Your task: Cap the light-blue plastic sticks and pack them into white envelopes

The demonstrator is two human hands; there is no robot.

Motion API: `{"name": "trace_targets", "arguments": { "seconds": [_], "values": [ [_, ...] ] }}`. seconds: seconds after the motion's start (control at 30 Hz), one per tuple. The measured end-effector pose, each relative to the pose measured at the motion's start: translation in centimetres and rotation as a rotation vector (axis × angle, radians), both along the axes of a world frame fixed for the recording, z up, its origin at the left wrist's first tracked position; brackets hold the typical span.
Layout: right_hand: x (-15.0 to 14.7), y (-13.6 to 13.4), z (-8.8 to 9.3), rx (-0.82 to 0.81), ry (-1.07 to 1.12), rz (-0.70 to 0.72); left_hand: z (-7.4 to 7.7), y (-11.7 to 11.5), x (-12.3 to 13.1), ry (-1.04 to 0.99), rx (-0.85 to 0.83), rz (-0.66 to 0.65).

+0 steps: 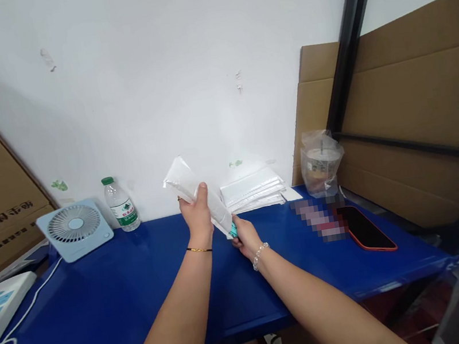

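The left hand (pixel 196 217) and right hand (pixel 243 238) hold a white pouch (pixel 188 183) in closed grip above the blue bench (pixel 103 308), bare toward its near edge. A clear bag (pixel 330 147) behind holds a cup (pixel 319 172).

Long white plastic pouch (pixel 182 180), slightly crumpled, slanting from upper left to lower right at frame centre, teal tip (pixel 233 230) at its lower end.

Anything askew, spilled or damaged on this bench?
Nothing spilled or broken. The left hand and right hand hold a white pouch above the blue table; the water bottle and bagged cup stand upright. Only the wall shows scuffs and green smudges.
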State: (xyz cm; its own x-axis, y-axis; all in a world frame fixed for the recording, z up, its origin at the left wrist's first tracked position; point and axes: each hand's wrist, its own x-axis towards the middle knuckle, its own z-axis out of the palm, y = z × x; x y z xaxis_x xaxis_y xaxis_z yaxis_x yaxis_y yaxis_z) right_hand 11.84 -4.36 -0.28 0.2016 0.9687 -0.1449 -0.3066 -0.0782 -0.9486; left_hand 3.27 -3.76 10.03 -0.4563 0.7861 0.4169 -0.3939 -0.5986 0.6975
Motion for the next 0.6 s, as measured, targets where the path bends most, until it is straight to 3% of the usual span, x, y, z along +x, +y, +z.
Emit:
{"name": "trace_targets", "arguments": {
  "seconds": [0.13, 0.27, 0.47, 0.6],
  "values": [
    [1.1, 0.7, -0.4, 0.031, -0.185, -0.077, -0.7, 1.1, -1.6, -0.187, -0.030, 0.060],
    [4.1, 1.8, -0.7, 0.046, -0.426, -0.158, -1.7, 2.2, -5.0, -0.359, -0.128, 0.106],
    [9.8, 2.3, -0.7, 0.096, -0.902, -0.237, -4.8, 3.0, -10.9, -0.531, -0.308, -0.012],
    [10.0, 1.8, -1.2, 0.109, -1.131, -0.175, -6.9, 3.2, -11.8, -0.528, -0.433, -0.120]
  ]
}}
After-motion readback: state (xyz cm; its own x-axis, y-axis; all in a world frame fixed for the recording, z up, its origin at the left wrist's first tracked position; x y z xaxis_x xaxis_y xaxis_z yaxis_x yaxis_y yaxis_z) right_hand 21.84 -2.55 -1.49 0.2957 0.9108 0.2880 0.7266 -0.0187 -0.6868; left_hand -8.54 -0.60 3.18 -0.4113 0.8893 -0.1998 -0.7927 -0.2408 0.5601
